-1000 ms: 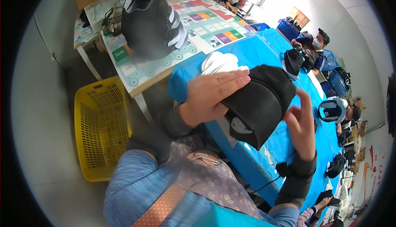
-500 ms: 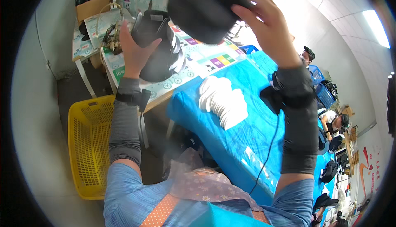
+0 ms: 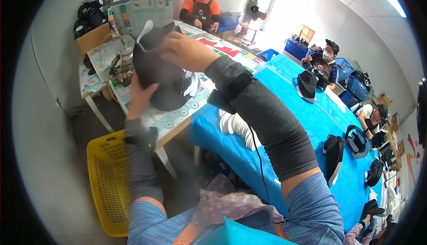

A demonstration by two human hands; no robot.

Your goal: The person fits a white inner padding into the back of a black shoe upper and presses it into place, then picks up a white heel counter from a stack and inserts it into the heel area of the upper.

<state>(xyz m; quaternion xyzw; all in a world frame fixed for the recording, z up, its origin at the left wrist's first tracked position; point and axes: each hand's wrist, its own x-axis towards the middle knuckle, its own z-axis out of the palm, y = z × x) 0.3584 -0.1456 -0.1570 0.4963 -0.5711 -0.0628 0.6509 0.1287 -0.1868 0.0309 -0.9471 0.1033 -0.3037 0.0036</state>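
A stack of black caps [image 3: 167, 91] stands at the near edge of the patterned table, with white curved pieces showing at its right side. At its top left, a black cap [image 3: 147, 51] has a white-edged brim pointing up. My right hand [image 3: 187, 51] reaches across with bent fingers and grips the top of this cap. My left hand [image 3: 140, 98], blurred, cups the left side of the stack, its thumb in front and its other fingers partly hidden. Below my right forearm, white curved brim pieces [image 3: 235, 125] lie in a fanned row on the blue-covered table [image 3: 284, 98].
A yellow basket [image 3: 106, 182] stands on the floor at left. Black caps [image 3: 333, 156] lie along the blue table's right side. A co-worker in orange [image 3: 202, 11] stands across the patterned table; other people work at right. A black cable [image 3: 260, 160] hangs from my right arm.
My right hand has brought the black cap down and left onto the stack. My left hand has lowered slightly along the stack's side. The view has turned, showing more of the room.
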